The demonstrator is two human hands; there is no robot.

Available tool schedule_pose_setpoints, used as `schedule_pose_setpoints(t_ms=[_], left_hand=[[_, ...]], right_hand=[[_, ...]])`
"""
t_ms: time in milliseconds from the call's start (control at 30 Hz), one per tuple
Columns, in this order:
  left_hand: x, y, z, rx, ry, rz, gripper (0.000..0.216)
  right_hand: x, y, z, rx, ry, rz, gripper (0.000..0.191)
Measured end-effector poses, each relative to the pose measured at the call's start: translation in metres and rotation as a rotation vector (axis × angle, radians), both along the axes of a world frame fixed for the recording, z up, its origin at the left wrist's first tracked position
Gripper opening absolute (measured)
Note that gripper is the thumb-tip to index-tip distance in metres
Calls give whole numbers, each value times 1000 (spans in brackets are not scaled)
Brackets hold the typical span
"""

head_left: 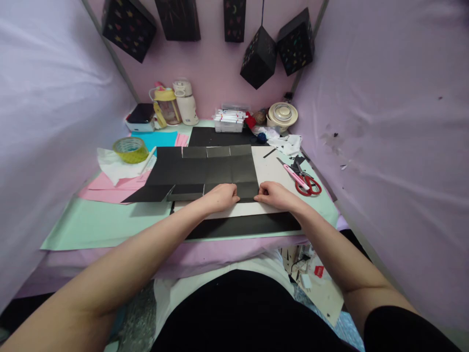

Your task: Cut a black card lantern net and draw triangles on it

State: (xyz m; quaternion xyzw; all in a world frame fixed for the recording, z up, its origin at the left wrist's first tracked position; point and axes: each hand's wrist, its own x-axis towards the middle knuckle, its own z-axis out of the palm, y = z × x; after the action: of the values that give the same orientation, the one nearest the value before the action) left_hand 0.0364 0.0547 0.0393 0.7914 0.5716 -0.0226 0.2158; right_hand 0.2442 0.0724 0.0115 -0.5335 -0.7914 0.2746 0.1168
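A sheet of black cardstock [205,169] with cut and creased flaps along its far and near edges lies across a white board [264,161]. Both my hands are at its near edge, toward the right. My left hand [223,195] is closed, its fingertips pinching the near flap. Close to the sheet's right corner, my right hand [273,194] pinches the same edge with curled fingers. A strip of black paper [242,225] lies nearer to me, below the board.
Right of the board are a pink utility knife [296,177] and red-handled scissors [308,185]. On the left sits a roll of yellow tape [131,149] on white tissue, over pink paper [110,188]. Behind stands a box of pens [230,121]. Black decorated boxes [258,57] hang above.
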Motion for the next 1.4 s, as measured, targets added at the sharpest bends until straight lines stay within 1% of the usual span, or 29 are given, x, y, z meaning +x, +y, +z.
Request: schedule_pose_setpoints(t_ms=[167, 333, 400, 467, 533, 600, 633, 700, 767, 800, 867, 1033, 1233, 1400], left_hand=[[0, 0, -4, 16, -14, 4, 13], [-3, 3, -9, 58, -37, 34, 11], [-4, -2, -9, 98, -48, 48, 12], [-1, -15, -11, 163, -57, 60, 17], [7, -36, -17, 268, -53, 39, 22], [20, -60, -29, 457, -15, -93, 28], [27, -72, -37, 505, 0, -158, 33], [42, -91, -50, 568, 25, -171, 51], [52, -101, -60, 568, 46, -127, 71], [55, -104, -63, 563, 51, -103, 77], [58, -105, -66, 555, 54, -66, 83], [56, -104, -65, 545, 54, -41, 80], [55, -106, -65, 537, 50, -46, 80], [51, -108, -65, 556, 22, -22, 74]], right_hand=[[1, 1, 1, 6, -25, 38, 19], [3, -2, -9, 126, 31, 2, 21], [4, -4, -14, 159, 54, -7, 23], [4, -5, -18, 176, 63, 1, 23], [5, -6, -20, 190, 68, 15, 22], [6, -6, -22, 206, 73, 27, 20], [6, -6, -23, 214, 77, 31, 19], [7, -7, -25, 224, 89, 37, 17], [7, -7, -25, 227, 98, 38, 17], [8, -7, -25, 227, 99, 37, 17], [7, -8, -25, 224, 98, 36, 17], [7, -8, -25, 224, 98, 36, 17], [7, -7, -26, 234, 101, 39, 17], [7, -7, -27, 241, 102, 45, 18]])
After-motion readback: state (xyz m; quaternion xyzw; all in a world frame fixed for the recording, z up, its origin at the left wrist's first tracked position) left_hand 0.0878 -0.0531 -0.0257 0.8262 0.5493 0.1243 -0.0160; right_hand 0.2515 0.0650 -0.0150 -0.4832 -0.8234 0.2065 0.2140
